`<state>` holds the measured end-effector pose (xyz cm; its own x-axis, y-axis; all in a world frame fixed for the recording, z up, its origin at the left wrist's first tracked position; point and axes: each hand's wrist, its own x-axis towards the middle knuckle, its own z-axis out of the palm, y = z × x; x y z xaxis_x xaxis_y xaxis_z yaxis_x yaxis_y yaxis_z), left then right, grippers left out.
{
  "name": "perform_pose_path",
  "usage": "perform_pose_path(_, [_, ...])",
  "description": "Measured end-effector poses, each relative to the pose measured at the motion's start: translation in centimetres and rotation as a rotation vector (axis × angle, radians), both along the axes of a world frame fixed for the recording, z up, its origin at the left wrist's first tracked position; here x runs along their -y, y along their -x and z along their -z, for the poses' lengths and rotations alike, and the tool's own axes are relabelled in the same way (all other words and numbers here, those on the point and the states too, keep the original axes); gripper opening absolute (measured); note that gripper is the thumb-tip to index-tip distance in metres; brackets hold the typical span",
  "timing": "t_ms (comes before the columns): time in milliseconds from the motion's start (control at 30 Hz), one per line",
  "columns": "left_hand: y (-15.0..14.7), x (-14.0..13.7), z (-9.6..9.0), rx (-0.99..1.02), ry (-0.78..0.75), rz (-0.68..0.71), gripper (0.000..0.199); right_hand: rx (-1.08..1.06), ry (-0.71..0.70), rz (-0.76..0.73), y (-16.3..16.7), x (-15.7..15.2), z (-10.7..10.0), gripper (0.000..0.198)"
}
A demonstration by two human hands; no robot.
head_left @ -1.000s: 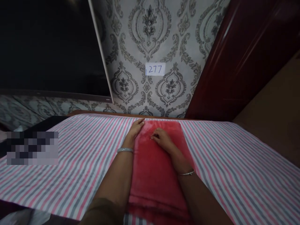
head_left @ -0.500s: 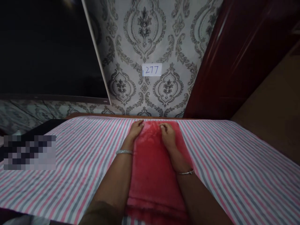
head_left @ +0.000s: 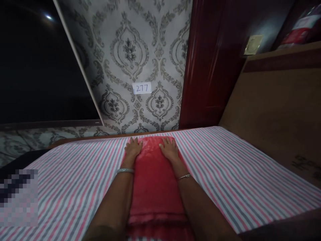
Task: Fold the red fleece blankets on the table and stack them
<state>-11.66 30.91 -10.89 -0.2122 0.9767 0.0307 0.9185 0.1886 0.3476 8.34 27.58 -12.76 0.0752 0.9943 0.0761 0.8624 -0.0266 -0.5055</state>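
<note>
A plush red blanket [head_left: 155,180], folded into a long strip, lies on the striped cloth [head_left: 220,160] and runs away from me. My left hand [head_left: 133,147] rests with fingers spread at its far left corner. On the far right corner lies my right hand [head_left: 170,148], palm down, its fingers stretched out and apart. Neither hand grips the fabric. Close to me, fold layers show along the blanket's near end. My forearms cover parts of both long sides.
Patterned wallpaper stands behind the table's far edge, with a paper label [head_left: 142,88] marked 277. A large dark screen [head_left: 45,67] is at the left. To the right are a dark red glossy panel [head_left: 200,73] and a big cardboard box [head_left: 276,110].
Both hands have gone from curled fingers at the blanket's far end to lying flat and spread on its corners. The camera view has turned to the right.
</note>
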Motion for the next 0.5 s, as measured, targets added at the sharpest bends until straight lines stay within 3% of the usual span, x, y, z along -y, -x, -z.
perform_pose_path(200, [3.1,2.1,-1.7,0.099,0.041,-0.016,0.069,-0.176,-0.059,-0.046,-3.9,2.7,1.9,0.06])
perform_pose_path(333, [6.4,6.2,-1.2,0.208,0.025,-0.031,0.069,-0.594,-0.143,0.02,-6.9,5.8,4.2,0.063])
perform_pose_path(500, [8.0,12.1,0.0,0.822,0.134,0.044,0.07,-1.214,0.05,0.018,-7.6,9.6,4.7,0.086])
